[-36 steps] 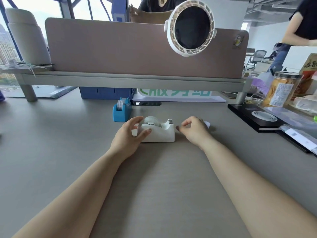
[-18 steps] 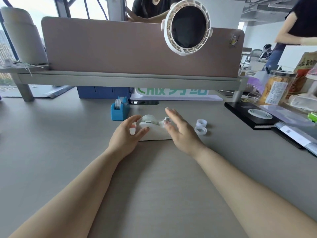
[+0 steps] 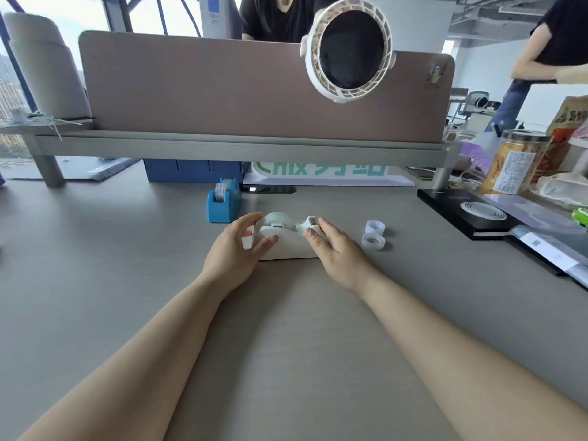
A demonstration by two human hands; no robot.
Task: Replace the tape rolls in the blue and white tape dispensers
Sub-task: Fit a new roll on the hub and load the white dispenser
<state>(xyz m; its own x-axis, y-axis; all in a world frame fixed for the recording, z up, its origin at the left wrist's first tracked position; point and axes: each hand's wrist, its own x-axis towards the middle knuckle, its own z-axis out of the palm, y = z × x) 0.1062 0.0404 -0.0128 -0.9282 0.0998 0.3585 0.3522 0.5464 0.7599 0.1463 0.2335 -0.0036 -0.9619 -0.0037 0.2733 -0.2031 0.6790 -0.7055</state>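
Mid-frame, the stiff, likely weighty white dispenser (image 3: 289, 246) is clasped endwise by the left hand (image 3: 237, 249) and touched by the flat-fingered right hand (image 3: 337, 249).

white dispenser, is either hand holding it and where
The left hand grips the white dispenser round its roll end; the right hand touches its cutter end with straight fingers.

Near dispenser (image 3: 286, 248) on desk (image 3: 286, 313), far dispenser (image 3: 224, 206) behind-left, two rolls (image 3: 375, 226) right — one behind other
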